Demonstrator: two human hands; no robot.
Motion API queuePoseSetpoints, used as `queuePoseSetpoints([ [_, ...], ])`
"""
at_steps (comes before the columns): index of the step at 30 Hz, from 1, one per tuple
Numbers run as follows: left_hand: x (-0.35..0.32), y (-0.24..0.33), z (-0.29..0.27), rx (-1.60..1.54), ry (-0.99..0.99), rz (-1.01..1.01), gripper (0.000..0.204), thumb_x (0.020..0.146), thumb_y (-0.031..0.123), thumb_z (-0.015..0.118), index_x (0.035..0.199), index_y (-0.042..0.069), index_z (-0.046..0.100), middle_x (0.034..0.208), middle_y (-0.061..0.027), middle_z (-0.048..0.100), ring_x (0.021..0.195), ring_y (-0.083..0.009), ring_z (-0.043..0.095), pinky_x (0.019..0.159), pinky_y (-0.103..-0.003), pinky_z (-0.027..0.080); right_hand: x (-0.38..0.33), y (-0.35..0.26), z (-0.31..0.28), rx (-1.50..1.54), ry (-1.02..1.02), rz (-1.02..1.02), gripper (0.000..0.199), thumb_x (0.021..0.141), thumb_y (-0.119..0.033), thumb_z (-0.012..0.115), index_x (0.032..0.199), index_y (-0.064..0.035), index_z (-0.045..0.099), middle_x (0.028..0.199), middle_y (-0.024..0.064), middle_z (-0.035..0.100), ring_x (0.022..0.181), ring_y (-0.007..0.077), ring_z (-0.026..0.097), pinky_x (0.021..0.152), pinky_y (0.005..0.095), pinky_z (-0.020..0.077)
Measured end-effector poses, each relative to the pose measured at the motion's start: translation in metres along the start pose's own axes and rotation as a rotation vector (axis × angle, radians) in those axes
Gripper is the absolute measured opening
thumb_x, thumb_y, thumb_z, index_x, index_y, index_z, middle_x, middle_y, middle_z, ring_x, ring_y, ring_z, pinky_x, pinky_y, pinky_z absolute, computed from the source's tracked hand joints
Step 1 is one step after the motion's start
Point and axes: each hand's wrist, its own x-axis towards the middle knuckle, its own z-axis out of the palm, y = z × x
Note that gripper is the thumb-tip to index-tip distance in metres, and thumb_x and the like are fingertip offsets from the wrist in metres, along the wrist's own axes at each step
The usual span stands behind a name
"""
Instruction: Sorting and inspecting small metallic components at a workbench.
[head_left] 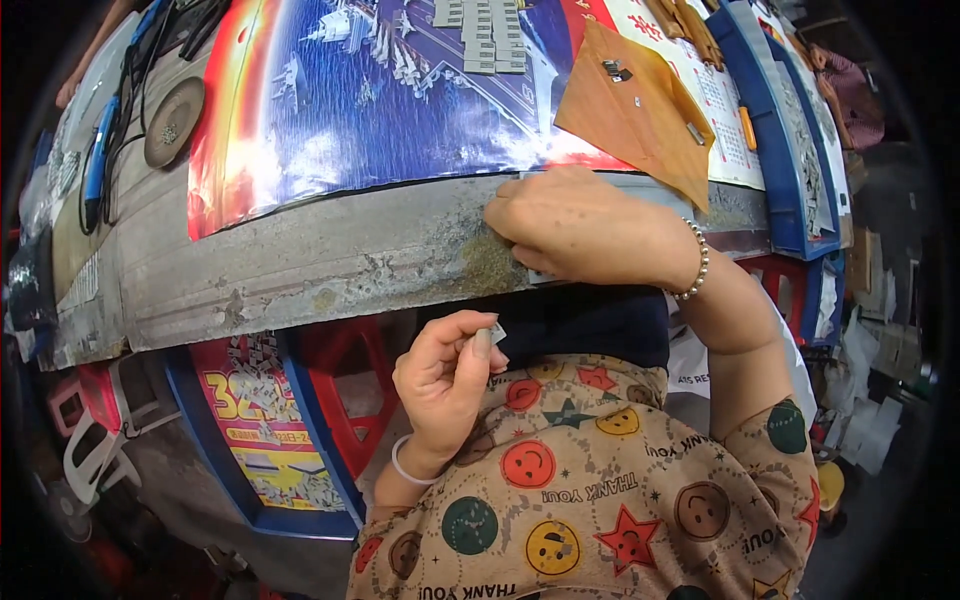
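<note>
Below the table's front edge, my left hand [440, 375] pinches a small pale grey flat piece [498, 333] between thumb and forefinger. My right hand [575, 222] is curled with knuckles up over the edge of the worn grey table [290, 262]. Its fingertips are turned away, so whatever they grip is hidden. A bit of flat grey material [538, 275] shows just under that hand. Beyond it lies an orange sheet [610, 115] with several small dark and metallic pieces on it. Small grey pieces in rows [493, 40] rest farther back on a glossy poster [420, 150].
Left on the table are a brown dish [174, 122] of tiny parts and a blue pen-like tool [100, 150] with a black cable. Blue trays of small pieces stand at right [790, 130] and below left [262, 525]. A red stool [350, 400] is under the table. Other people's arms show at both far sides.
</note>
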Motion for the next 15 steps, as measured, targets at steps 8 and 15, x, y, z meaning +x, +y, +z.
queuePoseSetpoints([
  [8,0.002,0.001,0.002,0.011,-0.009,-0.002,0.013,0.091,0.001,0.056,0.102,-0.003,0.062,0.073,-0.0017,0.062,0.063,-0.0046,0.058,0.058,-0.018,0.047,0.003,0.001,0.014,0.246,0.147,-0.017,0.010,0.074,-0.004,0.060,0.076,0.0034,0.055,0.075,0.0203,0.060,0.076,0.0386,0.061,0.065,0.0462,0.0474],
  [15,0.007,-0.001,0.004,0.011,0.011,-0.034,0.012,0.091,0.003,0.057,0.101,-0.003,0.062,0.072,-0.0014,0.062,0.062,-0.0043,0.056,0.056,-0.017,0.045,-0.003,-0.009,0.019,0.211,0.243,-0.023,0.010,0.074,-0.004,0.059,0.081,0.0014,0.053,0.076,0.0185,0.059,0.077,0.0372,0.060,0.062,0.0462,0.0455],
])
